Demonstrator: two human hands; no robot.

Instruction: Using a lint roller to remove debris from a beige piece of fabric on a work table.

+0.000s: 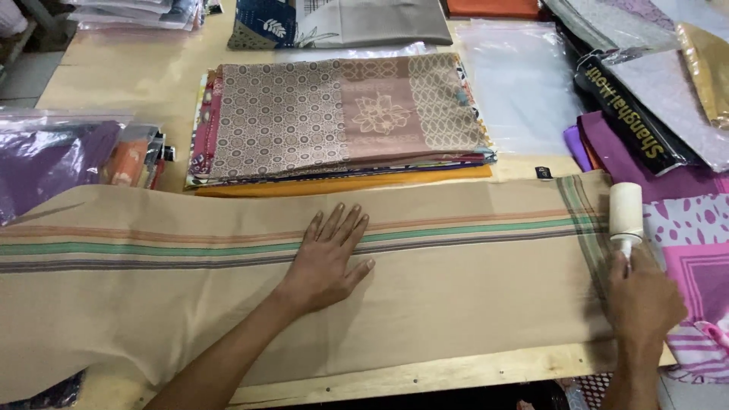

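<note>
**Lint roller working the striped end of the beige cloth**

Under your right hand, the handle of the white lint roller is being gripped in a closed fist, with the roller head sticking out beyond your knuckles and lying at the far right end of the beige cloth. Well to the left of that grip, your left hand is pressing flat on the cloth, fingers spread and holding nothing, with its fingertips reaching the green and brown stripes running the length of the fabric.

Beyond the roller head, a stack of folded patterned fabrics is sitting on the table, and just to the right of your grip a pink and white printed fabric is lying against the cloth's end.

You are bracing far from where the roller is biting, so the loose end could drag and pucker under the sticky head. The cloth is also hanging over the near wooden edge, so a hard pull towards you could slide it off. Running too far right could catch the pink print instead.
</note>
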